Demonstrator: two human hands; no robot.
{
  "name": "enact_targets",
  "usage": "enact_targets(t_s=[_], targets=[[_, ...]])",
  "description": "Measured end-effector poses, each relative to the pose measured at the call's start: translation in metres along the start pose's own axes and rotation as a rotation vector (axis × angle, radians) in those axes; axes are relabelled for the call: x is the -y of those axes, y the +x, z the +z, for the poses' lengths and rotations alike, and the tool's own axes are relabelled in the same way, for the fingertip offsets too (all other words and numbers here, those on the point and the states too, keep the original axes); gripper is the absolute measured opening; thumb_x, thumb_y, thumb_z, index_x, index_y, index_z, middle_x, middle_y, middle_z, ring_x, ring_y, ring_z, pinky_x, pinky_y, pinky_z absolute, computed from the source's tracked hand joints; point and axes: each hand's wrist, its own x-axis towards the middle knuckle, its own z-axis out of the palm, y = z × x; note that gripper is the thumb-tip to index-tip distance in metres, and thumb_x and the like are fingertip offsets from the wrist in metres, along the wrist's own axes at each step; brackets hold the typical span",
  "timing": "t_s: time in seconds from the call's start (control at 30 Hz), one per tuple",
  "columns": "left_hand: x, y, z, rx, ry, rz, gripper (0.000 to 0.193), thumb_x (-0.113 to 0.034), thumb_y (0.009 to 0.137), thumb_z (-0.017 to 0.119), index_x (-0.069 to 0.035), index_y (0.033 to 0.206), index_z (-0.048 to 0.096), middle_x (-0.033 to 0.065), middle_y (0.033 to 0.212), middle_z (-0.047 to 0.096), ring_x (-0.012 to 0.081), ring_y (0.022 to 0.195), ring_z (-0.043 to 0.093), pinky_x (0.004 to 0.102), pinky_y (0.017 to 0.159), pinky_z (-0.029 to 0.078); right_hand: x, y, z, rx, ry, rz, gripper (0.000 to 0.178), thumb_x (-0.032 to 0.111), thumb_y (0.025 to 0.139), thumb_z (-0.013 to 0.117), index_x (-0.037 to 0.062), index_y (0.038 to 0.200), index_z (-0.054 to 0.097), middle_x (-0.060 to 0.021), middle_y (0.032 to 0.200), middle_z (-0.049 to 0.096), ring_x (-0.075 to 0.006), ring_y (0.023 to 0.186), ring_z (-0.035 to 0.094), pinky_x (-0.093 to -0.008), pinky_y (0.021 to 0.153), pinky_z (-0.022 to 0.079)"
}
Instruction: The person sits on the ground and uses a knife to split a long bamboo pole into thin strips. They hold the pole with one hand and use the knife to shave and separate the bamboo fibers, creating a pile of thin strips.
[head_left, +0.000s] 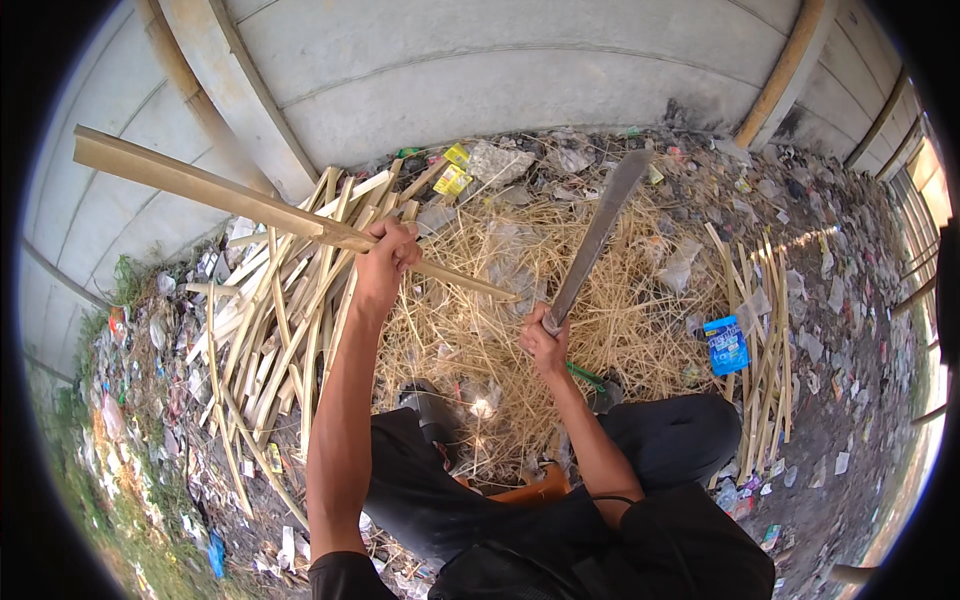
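My left hand [386, 258] is wrapped round a long split bamboo strip [215, 198]. Its broad end reaches far out to the upper left, and the narrow end points down to the right, over the straw-like shavings. In my right hand [545, 348] is a machete [604, 228], gripped by the handle, its blade slanting up and away to the right. The blade and the bamboo are apart. Thin pale shavings [450, 330] cover the ground in front of my bent legs.
A pile of bamboo strips [270, 330] lies at the left, with a smaller bundle [770, 350] at the right. Against that bundle rests a blue packet [726, 346]. Beyond stands a grey concrete wall [520, 80] with posts. Litter is scattered over dark soil.
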Motion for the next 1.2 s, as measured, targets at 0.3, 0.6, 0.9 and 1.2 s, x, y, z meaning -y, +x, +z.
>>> enact_targets(t_s=[0.3,0.6,0.9,1.2], targets=[[-0.001,0.005,-0.018,-0.071,-0.036,-0.015,0.038,-0.005,0.092,0.063,-0.011,0.062,0.041,-0.0009,0.057,0.036,0.0128,0.051,0.032,0.0314,0.056,0.033,-0.099,-0.066,-0.094,-0.306,-0.209,0.935,0.023,0.012,0.087,0.061,0.0121,0.069,0.047,0.0017,0.054,0.041,-0.0121,0.042,0.037,-0.0356,0.047,0.038],[0.001,0.004,-0.005,-0.211,-0.008,0.009,0.035,-0.008,0.091,0.067,-0.01,0.065,0.045,0.0,0.06,0.039,0.0131,0.053,0.037,0.0321,0.058,0.038,-0.029,-0.017,-0.033,-0.227,-0.123,0.304,0.023,0.002,0.09,0.057,0.0086,0.07,0.046,0.0007,0.055,0.04,-0.01,0.044,0.038,-0.0314,0.045,0.034],[0.002,0.01,-0.008,-0.249,-0.005,0.011,0.033,-0.009,0.091,0.067,-0.011,0.066,0.045,0.0003,0.061,0.04,0.0134,0.054,0.038,0.0318,0.058,0.038,-0.084,-0.061,-0.076,-0.193,-0.262,0.886,0.027,0.009,0.086,0.062,0.0113,0.064,0.046,0.001,0.053,0.043,-0.0121,0.04,0.037,-0.0344,0.04,0.033],[-0.002,0.007,0.0,-0.341,0.034,0.039,0.037,-0.016,0.093,0.069,-0.014,0.065,0.044,-0.0015,0.059,0.036,0.013,0.054,0.037,0.0333,0.06,0.04,-0.007,-0.007,-0.013,-0.156,-0.096,0.094,0.025,0.002,0.088,0.058,0.0114,0.072,0.041,0.0018,0.057,0.04,-0.0084,0.046,0.032,-0.028,0.045,0.029]])
